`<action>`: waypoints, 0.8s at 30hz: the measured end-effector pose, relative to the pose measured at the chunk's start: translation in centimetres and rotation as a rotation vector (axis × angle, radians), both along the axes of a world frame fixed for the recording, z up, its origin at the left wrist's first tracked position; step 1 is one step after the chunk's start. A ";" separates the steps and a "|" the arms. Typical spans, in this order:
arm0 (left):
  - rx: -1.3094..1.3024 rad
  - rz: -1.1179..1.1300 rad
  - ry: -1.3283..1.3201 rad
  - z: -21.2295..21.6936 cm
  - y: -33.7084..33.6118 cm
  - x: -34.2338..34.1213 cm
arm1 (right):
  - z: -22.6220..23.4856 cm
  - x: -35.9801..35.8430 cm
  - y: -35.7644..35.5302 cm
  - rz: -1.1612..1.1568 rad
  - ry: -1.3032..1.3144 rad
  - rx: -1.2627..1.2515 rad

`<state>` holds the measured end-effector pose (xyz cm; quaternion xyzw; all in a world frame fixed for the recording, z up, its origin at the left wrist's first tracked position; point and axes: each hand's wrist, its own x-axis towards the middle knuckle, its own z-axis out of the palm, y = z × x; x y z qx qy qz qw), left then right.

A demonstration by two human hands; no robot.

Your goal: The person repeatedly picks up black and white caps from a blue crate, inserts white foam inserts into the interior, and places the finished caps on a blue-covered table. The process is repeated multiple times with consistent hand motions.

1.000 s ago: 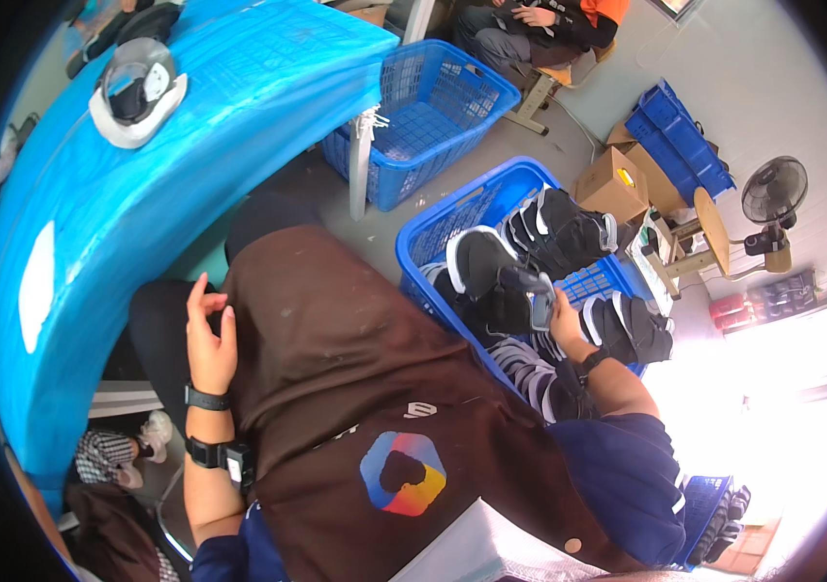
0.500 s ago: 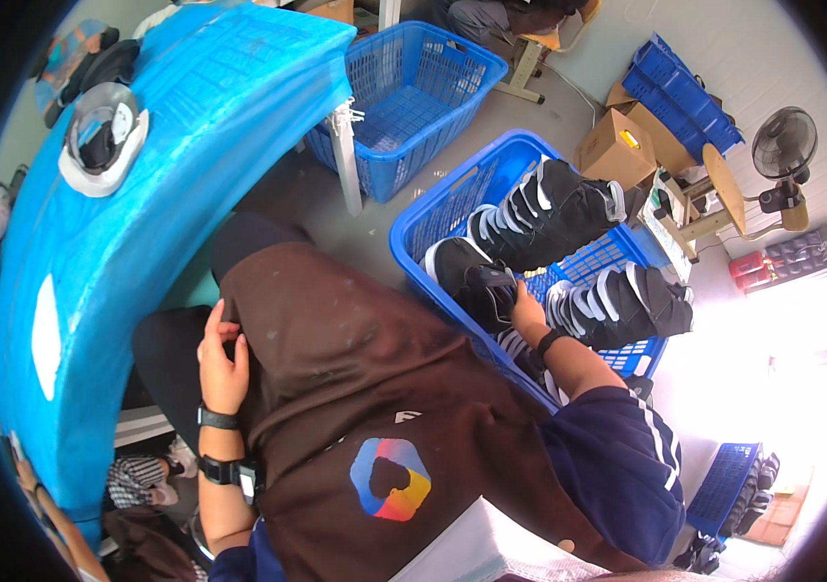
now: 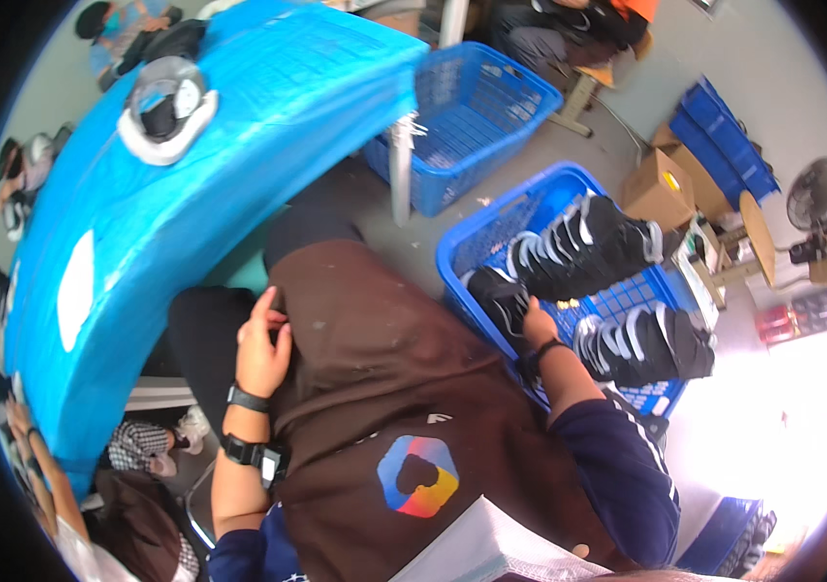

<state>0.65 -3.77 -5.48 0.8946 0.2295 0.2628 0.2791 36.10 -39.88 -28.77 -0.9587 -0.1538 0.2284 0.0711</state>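
My right hand [image 3: 538, 325] reaches into a blue plastic basket [image 3: 450, 264] on my right and grips a black shoe [image 3: 503, 299] near the wall closest to me. Its fingers are partly hidden by the shoe. Beside it in the same basket lie rows of black shoes with white edges, a far row [image 3: 578, 247] and a nearer right row [image 3: 641, 341], packed closely together. My left hand [image 3: 263, 339] rests on my lap against the brown apron [image 3: 365, 330], holding nothing, its fingers loosely stretched and apart.
A table under blue sheeting [image 3: 239, 126] curves along my left, with a grey-and-white round object [image 3: 169, 112] on it. Another blue basket [image 3: 443, 175] stands beyond the table leg [image 3: 401, 175]. Cardboard boxes [image 3: 659, 189] and a fan [image 3: 817, 199] are at the right. Other people sit nearby.
The whole view has shifted, so the scene sits further right and lower. My right hand keeps hold of the shoe, which sits slightly deeper in the basket. My left hand stays on my lap.
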 end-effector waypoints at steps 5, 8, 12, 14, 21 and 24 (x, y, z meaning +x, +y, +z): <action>-0.097 0.025 -0.047 0.2 0.0 -0.4 | -2.3 -0.8 -6.0 -0.008 0.053 0.040; -0.086 0.012 -0.027 0.0 -0.1 -0.6 | -3.0 -1.1 -7.8 -0.014 0.103 0.006; -0.098 0.013 0.023 -0.1 -0.2 -0.8 | -2.1 1.3 -6.3 0.007 0.151 -0.061; -0.041 0.002 -0.026 0.0 -0.3 -1.0 | -0.6 2.5 -3.6 0.033 -0.173 0.044; -0.234 -0.008 -0.099 0.6 -0.3 -1.4 | 17.1 2.8 19.0 0.601 -0.683 0.979; -0.291 0.008 -0.156 1.2 -0.3 -1.4 | 25.2 -2.1 30.7 0.891 -0.728 1.124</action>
